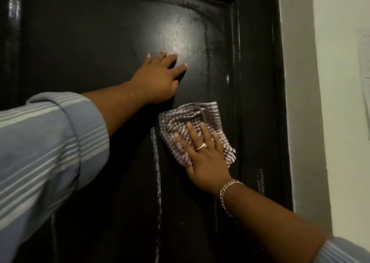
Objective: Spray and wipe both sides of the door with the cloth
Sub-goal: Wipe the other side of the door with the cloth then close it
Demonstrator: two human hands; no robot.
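Both hands (204, 158) flat: right presses cloth (192, 120) on door (100, 42).

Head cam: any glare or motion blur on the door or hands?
Head view: bright glare patch on the glossy black door above the left hand; right hand and checked cloth slightly motion-blurred; door's lower half dim; wide-angle bends the white wall edge.

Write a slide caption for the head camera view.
Right hand presses a striped cloth flat against the black door; left hand braces above.
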